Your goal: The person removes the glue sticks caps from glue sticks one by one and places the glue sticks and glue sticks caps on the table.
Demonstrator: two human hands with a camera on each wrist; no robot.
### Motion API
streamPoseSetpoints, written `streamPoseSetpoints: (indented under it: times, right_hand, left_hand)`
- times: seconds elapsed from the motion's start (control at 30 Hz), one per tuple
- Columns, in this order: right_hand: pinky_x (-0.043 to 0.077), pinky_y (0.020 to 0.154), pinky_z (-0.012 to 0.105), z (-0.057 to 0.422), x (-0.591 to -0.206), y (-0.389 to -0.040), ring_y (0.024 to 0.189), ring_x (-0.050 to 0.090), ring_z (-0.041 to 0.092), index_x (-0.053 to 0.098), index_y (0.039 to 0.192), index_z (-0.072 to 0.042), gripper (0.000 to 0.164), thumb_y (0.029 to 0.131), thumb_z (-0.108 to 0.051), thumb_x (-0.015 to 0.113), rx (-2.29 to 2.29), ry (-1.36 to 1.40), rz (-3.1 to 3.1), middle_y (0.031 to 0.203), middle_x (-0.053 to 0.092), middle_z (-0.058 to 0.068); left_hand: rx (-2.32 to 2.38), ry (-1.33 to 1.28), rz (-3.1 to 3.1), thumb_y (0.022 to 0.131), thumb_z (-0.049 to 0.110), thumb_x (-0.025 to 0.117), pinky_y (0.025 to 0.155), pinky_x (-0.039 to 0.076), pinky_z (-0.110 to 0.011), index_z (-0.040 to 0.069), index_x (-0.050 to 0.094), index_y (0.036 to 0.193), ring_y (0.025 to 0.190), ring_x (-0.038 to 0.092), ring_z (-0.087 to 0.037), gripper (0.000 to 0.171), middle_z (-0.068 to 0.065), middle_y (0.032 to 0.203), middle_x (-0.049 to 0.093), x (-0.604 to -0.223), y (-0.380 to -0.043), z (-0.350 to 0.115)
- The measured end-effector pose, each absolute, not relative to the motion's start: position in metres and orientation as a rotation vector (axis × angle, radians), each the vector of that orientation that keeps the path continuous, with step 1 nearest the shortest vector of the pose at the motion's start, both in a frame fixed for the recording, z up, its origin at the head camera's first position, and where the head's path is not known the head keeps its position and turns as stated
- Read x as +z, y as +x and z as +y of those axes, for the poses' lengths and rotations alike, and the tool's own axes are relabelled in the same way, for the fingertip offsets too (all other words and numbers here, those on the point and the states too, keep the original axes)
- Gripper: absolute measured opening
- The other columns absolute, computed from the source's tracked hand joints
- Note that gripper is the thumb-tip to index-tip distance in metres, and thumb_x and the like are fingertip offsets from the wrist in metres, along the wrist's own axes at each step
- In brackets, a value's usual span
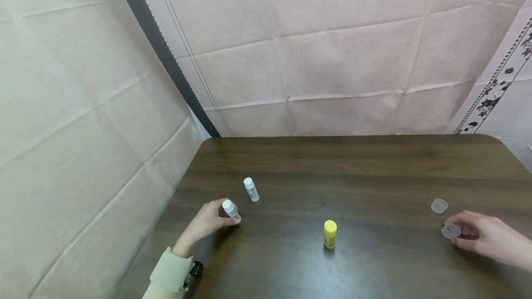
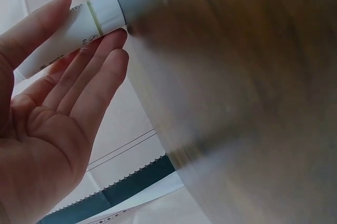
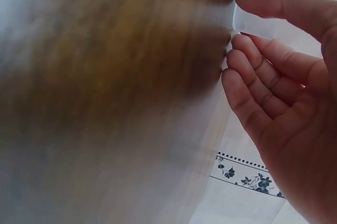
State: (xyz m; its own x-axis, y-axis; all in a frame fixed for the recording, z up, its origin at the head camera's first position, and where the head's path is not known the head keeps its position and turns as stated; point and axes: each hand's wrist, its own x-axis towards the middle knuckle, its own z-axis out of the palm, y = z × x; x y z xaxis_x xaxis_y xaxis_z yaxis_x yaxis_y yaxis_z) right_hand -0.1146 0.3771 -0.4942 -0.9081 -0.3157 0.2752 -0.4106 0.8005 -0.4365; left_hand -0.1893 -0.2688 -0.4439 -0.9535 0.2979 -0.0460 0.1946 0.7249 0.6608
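Observation:
In the head view my left hand (image 1: pixel 209 220) grips a white glue stick (image 1: pixel 230 208) with a white cap, standing slightly tilted at the table's left side. The left wrist view shows this glue stick (image 2: pixel 79 31) between thumb and fingers, one end right at the tabletop. Another white glue stick (image 1: pixel 251 189) stands just beyond this hand. Over on the right, my right hand (image 1: pixel 482 234) holds a small clear plastic cup (image 1: pixel 450 230) by its sides, fingertips down at the table. A matching clear cup (image 1: pixel 439 206) sits just behind it.
Between the hands, a yellow glue stick (image 1: pixel 330 234) with a yellow cap stands on the dark wooden table (image 1: pixel 374 170). Pale cloth (image 1: pixel 324 68) hangs behind the table, and more cloth (image 1: pixel 83 151) hangs along its left side.

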Motion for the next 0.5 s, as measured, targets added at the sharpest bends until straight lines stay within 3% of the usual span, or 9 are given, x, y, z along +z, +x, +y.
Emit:
streamPoseSetpoints:
  times: [0.17,0.3,0.5]
  right_hand:
    - [0.040,0.061,0.012,0.378,-0.496,-0.112,0.073,0.050,-0.011,0.068,0.089,-0.013,0.040,0.059,-0.006,0.093,0.674,0.543,-2.765,0.082,0.055,-0.027]
    - [0.039,0.065,0.005,0.383,-0.497,-0.108,0.077,0.053,-0.012,0.070,0.092,-0.013,0.047,0.054,-0.016,0.097,0.643,0.505,-2.718,0.086,0.058,-0.028]
    - [0.036,0.066,0.002,0.405,-0.494,-0.109,0.091,0.045,-0.024,0.068,0.098,-0.011,0.063,0.043,-0.010,0.098,0.787,0.473,-2.535,0.105,0.048,-0.042]
  left_hand:
    - [1.068,0.381,2.773,0.079,0.018,0.087,0.076,0.051,-0.033,0.010,0.069,0.102,0.082,0.064,-0.012,0.030,0.005,0.088,0.070,-0.443,-0.188,-0.269]
    - [1.099,0.364,2.774,0.079,0.021,0.087,0.085,0.053,-0.041,0.007,0.066,0.116,0.095,0.068,-0.018,0.044,0.001,0.099,0.072,-0.432,-0.184,-0.271]
    - [1.144,0.376,2.845,0.081,0.026,0.086,0.099,0.048,-0.052,0.011,0.063,0.124,0.116,0.064,-0.030,0.051,-0.007,0.123,0.069,-0.396,-0.179,-0.281]
